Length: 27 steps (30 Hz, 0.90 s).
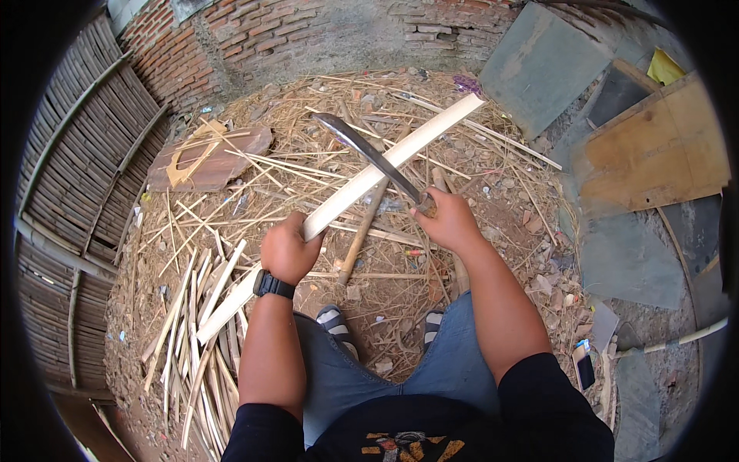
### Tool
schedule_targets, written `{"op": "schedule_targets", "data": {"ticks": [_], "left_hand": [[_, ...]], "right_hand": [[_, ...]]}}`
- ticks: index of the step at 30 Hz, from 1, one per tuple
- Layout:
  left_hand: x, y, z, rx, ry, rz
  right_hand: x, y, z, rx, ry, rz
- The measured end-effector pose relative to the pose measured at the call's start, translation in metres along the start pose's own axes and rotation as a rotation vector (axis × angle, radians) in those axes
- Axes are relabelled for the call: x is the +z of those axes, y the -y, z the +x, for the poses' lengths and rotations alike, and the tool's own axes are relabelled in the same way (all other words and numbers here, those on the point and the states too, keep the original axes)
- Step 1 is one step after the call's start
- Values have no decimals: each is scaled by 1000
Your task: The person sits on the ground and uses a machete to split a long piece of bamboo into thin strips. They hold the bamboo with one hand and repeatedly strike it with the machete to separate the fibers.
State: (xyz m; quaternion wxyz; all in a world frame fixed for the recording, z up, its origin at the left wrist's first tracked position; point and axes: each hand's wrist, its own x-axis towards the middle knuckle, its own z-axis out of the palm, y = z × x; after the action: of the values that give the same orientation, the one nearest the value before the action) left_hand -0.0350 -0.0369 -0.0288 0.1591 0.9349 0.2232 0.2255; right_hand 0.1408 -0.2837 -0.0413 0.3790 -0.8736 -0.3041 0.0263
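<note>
My left hand (pixel 286 249) is closed around a long pale split bamboo strip (pixel 408 146). The strip slants up to the far right, and its near end shows past my wrist at lower left. In my right hand (pixel 450 222) is the handle of a machete (pixel 356 143) with a dark, slightly curved blade. The blade points to the far left and crosses over the strip in front of me; whether its edge touches the strip I cannot tell. Wooden poles (pixel 362 235) lie on the ground beneath them.
A pile of split bamboo strips (pixel 181 346) lies to my left, near a brown board (pixel 209 158). Shavings and rubble litter the ground. A woven bamboo wall (pixel 69 146) stands left, a brick wall (pixel 285 35) at the back. Panels (pixel 643 150) lean at right, with a phone (pixel 583 363) below.
</note>
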Motion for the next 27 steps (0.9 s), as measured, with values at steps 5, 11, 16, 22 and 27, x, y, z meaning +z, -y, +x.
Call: {"op": "schedule_targets", "data": {"ticks": [5, 11, 16, 22, 27], "left_hand": [[3, 0, -2, 38, -45, -31], [3, 0, 4, 47, -84, 23], [3, 5, 0, -1, -59, -52], [3, -2, -2, 40, -21, 0], [-3, -5, 4, -30, 48, 47]], "right_hand": [[2, 0, -5, -290, 21, -180], [-7, -32, 14, -28, -97, -88], [-11, 30, -8, 71, 181, -50], [7, 16, -4, -160, 185, -201], [-4, -32, 21, 106, -49, -86]]}}
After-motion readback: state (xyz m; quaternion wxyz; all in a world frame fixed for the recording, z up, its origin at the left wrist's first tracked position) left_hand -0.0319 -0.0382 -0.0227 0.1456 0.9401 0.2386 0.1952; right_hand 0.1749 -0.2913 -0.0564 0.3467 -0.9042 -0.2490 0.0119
